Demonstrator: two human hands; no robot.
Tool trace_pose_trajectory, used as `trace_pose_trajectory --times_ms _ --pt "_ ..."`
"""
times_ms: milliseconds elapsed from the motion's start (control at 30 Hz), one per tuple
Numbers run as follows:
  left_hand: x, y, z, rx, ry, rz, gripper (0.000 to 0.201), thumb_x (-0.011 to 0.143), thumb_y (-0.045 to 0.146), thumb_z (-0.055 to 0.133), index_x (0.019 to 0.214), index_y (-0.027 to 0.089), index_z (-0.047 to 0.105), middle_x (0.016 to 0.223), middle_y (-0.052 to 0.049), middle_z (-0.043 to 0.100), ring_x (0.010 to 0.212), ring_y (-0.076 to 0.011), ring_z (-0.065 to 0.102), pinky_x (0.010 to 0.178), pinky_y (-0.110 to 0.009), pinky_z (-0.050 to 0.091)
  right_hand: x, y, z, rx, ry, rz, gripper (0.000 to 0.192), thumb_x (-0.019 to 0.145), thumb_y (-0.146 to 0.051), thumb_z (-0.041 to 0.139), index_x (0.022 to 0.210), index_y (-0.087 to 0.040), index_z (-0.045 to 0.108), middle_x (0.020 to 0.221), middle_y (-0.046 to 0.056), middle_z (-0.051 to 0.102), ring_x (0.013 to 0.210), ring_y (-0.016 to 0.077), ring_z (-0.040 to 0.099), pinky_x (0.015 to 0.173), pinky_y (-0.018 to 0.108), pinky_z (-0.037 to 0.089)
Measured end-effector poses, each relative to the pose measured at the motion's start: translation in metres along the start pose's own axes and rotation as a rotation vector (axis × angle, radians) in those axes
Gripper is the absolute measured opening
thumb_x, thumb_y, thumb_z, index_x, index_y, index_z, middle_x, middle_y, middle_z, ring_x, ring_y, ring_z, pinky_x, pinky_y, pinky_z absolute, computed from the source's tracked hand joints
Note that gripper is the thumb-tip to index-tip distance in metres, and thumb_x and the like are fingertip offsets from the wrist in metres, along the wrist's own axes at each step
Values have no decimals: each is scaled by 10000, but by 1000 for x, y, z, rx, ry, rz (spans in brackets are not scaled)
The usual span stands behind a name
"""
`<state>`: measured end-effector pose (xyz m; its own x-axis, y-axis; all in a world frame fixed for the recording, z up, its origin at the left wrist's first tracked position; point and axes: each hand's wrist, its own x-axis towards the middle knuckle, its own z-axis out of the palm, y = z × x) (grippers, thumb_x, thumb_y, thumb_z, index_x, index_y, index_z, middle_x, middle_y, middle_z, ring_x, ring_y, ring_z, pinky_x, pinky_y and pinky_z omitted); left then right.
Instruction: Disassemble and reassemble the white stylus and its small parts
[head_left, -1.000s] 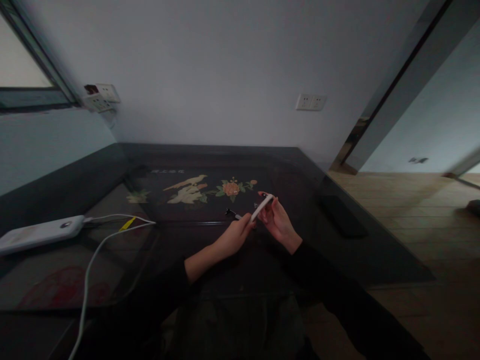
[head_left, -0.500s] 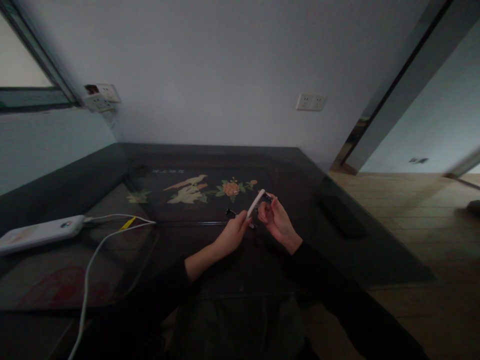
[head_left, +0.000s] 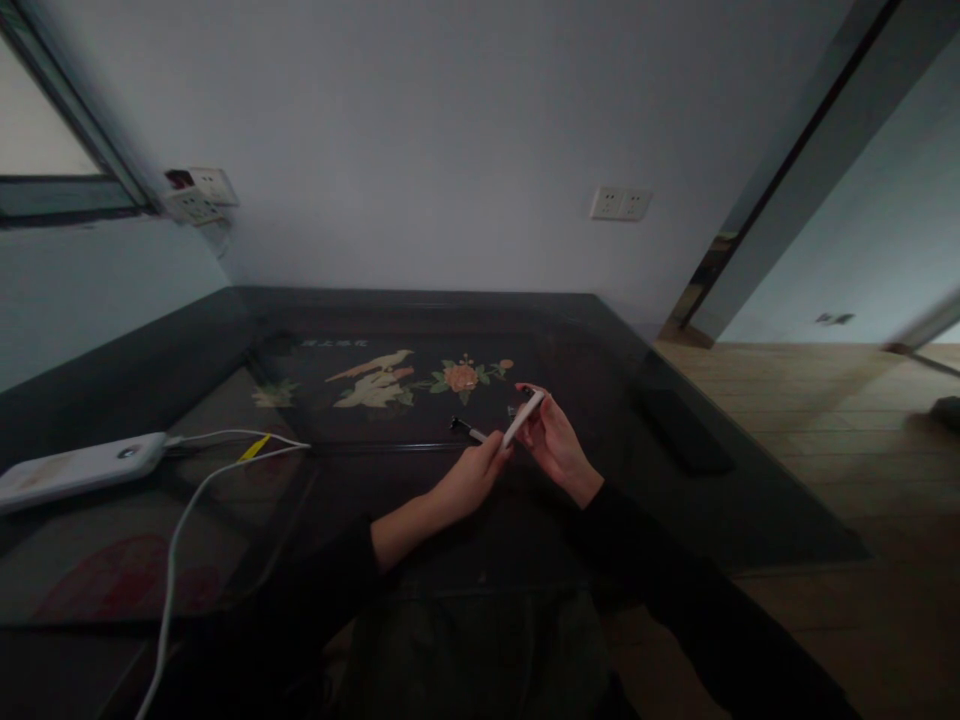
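My left hand is closed on the lower end of a slim white object, held at a slant above the dark table. I see it nearly edge-on and cannot make out its kind. My right hand has its fingers curled round the upper end, with a small dark part near the fingertips. Just beyond my left hand, a small tool-like piece with a dark end and a pale shaft lies on the table, partly hidden by that hand.
A white power bank with a white cable and yellow tag lies on the left. A dark flat slab lies to the right. The table carries a bird-and-flower inlay and meets the wall, where sockets sit.
The white object has shifted slightly right and tilted lower. My right fingers have moved round its upper end, and more of the small piece on the table shows.
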<state>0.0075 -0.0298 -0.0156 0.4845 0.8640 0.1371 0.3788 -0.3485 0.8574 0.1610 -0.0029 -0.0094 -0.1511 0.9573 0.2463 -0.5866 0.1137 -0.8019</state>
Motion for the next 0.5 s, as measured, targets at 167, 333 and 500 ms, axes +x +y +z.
trace_pose_trajectory --times_ms 167,333,500 --pt "0 1 0 22 -22 2 166 941 296 347 837 191 424 666 36 466 602 -117 456 586 -236 341 0 0 0 10 17 6 432 758 -539 677 1050 -224 625 595 -54 521 476 75 449 424 190 357" --pt "4 -1 -4 47 33 -11 138 931 278 371 836 196 428 629 49 447 579 -115 455 577 -231 331 1 0 -2 -26 1 23 448 810 -563 603 1082 -207 606 563 -56 485 460 85 410 431 223 327" --pt "7 -4 -9 48 88 -28 158 930 285 375 813 196 431 616 52 441 567 -112 449 563 -227 321 2 0 -2 -18 -53 9 443 809 -552 612 1093 -213 574 550 -68 470 447 82 371 444 229 293"
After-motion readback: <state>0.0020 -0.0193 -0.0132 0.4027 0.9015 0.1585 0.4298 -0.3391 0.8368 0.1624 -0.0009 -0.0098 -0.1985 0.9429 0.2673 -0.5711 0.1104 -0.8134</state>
